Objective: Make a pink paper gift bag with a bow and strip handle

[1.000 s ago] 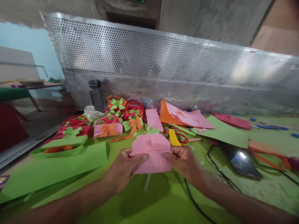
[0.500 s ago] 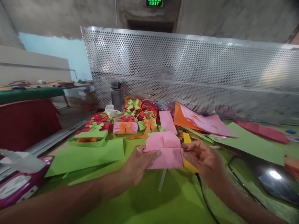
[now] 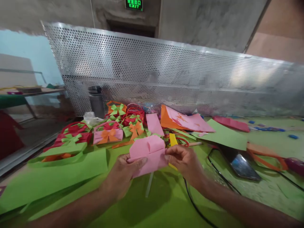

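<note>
A folded pink paper pouch [image 3: 148, 160] with a raised flap is held up over the green tabletop. My left hand [image 3: 127, 169] grips its left side, thumb on the front and fingers behind. At the right edge, the thumb and fingertips of my right hand [image 3: 186, 161] are closed on the pouch. Partly hidden behind that hand is a yellow tool [image 3: 173, 140], with a black cord [image 3: 193, 201] running toward me. Below the pouch, a thin translucent stick [image 3: 149, 185] lies on the table.
Finished-looking small paper bags with bows [image 3: 108, 135] crowd the back left, near a grey bottle [image 3: 96, 101]. Green sheets [image 3: 71, 171] lie at left. Pink and orange sheets [image 3: 187, 120] and a phone [image 3: 244, 166] are at right. A perforated metal panel [image 3: 142, 63] stands behind.
My view has swung to the right, so things appear further left. The pink pouch is now tilted, its right side higher. Both hands still hold it.
</note>
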{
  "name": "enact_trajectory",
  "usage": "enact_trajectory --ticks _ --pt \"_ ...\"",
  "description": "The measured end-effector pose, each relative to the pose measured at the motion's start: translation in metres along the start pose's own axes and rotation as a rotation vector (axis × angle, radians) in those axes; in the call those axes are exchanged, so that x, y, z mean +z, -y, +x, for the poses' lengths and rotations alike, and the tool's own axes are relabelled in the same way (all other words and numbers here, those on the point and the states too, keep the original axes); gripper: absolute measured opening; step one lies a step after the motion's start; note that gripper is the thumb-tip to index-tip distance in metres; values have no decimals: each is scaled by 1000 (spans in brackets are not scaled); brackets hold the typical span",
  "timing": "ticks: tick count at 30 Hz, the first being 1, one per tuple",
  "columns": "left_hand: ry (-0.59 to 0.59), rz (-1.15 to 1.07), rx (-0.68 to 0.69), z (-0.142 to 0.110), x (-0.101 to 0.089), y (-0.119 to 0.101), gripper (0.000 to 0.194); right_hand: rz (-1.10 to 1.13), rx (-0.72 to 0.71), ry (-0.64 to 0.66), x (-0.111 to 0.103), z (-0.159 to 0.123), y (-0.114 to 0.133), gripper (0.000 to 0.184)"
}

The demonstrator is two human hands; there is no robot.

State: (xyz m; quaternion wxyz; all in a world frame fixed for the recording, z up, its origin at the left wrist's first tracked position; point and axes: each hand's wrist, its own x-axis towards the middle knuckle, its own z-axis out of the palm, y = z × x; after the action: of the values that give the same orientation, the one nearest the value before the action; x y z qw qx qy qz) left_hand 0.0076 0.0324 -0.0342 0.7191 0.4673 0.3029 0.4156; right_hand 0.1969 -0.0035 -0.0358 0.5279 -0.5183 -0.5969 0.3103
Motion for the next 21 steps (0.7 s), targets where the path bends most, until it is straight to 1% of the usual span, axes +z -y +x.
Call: enact_trajectory --ticks 5,9,15,18,21 --pt "-13 5 -2 1 0 -2 30 67 37 -28 2 0 3 20" --pt "4 29 21 1 -1 0 27 161 80 -63 3 -1 7 28" --pt "7 52 29 0 -3 5 25 44 27 3 3 -4 5 19" --pt "-14 62 19 -1 -2 5 23 -29 7 0 2 -5 5 22" --pt "2 59 9 -2 -2 5 23 -54 -22 -4 2 -6 7 26"
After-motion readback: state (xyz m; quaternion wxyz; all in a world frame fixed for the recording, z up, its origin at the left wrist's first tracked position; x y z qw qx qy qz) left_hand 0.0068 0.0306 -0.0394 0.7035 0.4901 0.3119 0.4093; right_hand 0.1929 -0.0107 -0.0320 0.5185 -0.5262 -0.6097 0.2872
